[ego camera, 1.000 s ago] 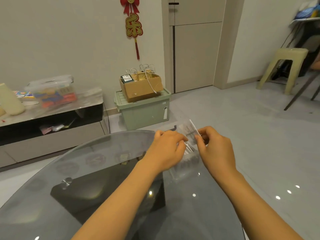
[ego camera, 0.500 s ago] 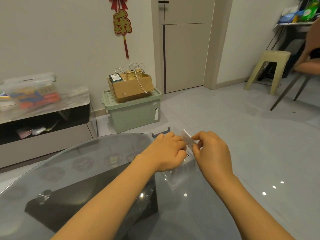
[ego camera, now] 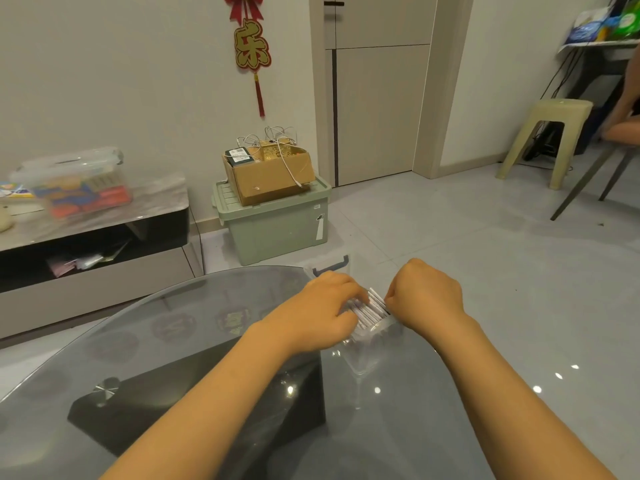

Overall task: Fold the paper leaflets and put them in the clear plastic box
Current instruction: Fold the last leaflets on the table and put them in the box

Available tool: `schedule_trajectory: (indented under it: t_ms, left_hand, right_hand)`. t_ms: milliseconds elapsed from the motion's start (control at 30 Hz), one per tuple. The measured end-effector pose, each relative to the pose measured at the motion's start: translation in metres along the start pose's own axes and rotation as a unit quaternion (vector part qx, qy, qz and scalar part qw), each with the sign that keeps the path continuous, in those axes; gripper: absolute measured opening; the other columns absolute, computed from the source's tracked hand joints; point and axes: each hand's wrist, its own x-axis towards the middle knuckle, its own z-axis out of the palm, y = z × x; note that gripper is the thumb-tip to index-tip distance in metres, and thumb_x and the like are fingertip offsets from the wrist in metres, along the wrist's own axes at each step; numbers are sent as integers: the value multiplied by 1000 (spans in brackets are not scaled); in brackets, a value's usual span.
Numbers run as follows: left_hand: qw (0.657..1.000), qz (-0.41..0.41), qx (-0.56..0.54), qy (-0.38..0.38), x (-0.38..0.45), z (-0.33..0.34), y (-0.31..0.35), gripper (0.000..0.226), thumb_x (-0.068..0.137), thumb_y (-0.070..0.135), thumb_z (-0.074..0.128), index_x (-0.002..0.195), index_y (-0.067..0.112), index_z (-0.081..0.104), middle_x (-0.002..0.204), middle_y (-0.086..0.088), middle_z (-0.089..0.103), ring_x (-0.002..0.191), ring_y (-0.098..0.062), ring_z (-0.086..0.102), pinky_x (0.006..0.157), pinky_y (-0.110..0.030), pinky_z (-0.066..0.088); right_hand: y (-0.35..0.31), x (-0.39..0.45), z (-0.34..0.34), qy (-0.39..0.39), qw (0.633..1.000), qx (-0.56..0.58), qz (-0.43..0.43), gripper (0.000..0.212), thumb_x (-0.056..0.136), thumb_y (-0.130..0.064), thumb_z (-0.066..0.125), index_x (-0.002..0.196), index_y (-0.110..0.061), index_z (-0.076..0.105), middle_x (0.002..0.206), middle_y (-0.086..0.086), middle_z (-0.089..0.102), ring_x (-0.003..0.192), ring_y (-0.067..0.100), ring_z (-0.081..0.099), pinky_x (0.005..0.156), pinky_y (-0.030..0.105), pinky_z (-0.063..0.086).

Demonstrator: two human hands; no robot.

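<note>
Table edge: the round smoked-glass table [ego camera: 173, 341] ends in a curved rim just beyond the hands; the clear plastic box [ego camera: 363, 355] stands close to that far rim, with grey tiled floor [ego camera: 485, 271] open past it.
Free room: bare glass lies to the left of and nearer than the box; a dark base shows through the top.
Surroundings: a pale green lidded storage crate [ego camera: 273, 223] bearing an open brown cardboard carton [ego camera: 266, 174] stands on the floor beyond the table, a low grey media cabinet [ego camera: 97, 237] to the left, a beige plastic stool [ego camera: 543, 140] at far right. None touches the box.
Leaflets: the white folded paper leaflets [ego camera: 369, 310] stand on edge, packed in a row inside the box.
Left hand [ego camera: 322, 313]: fingers curled down onto the left side of the row, touching it.
Right hand [ego camera: 426, 296]: clenched at the right end of the row, fingertips hidden; whether it pinches a leaflet cannot be told.
</note>
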Motion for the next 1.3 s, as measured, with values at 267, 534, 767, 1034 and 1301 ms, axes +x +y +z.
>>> schedule_trajectory:
  t_ms: [267, 534, 767, 1034, 1301]
  left_hand:
    - [995, -21, 92, 43, -32, -5, -4, 9, 85, 7, 55, 90, 13, 58, 95, 1, 59, 92, -14, 49, 84, -30, 43]
    - [980, -53, 118, 153, -90, -9, 10, 13, 92, 12, 53, 100, 19, 61, 102, 6, 59, 98, -11, 48, 82, -17, 37]
    - [951, -156, 142, 227, -146, -22, 12, 18, 91, 8, 53, 102, 19, 61, 103, 6, 58, 99, -12, 49, 75, -14, 30]
    - [922, -273, 136, 238, -208, 3, -2, 25, 87, 0, 49, 97, 18, 62, 98, 6, 60, 90, -12, 49, 66, -18, 31]
    - [922, -273, 111, 252, -214, 15, 3, 17, 89, 6, 53, 97, 17, 63, 99, 5, 60, 95, -13, 50, 77, -19, 39]
  right_hand:
    - [2, -2, 16, 0, 968, 231, -98, 16, 90, -26, 58, 99, -26, 72, 97, -3, 42, 76, 8, 46, 62, 19, 34]
    - [-15, -31, 21, 54, 911, 381, -147, 27, 94, -16, 53, 116, -26, 62, 105, -10, 53, 81, -5, 51, 65, 1, 39]
    - [-27, -61, 35, -57, 956, 238, -160, 24, 86, -26, 64, 110, -23, 66, 112, -4, 58, 98, 11, 57, 84, 25, 46]
    - [-34, -84, 65, -25, 971, 48, -234, 22, 87, -30, 63, 107, -29, 70, 110, -6, 67, 106, 21, 57, 90, 29, 46]
    - [-40, -81, 77, 18, 968, 44, -248, 21, 92, -19, 53, 103, -15, 70, 106, 4, 65, 102, 22, 54, 83, 27, 43]
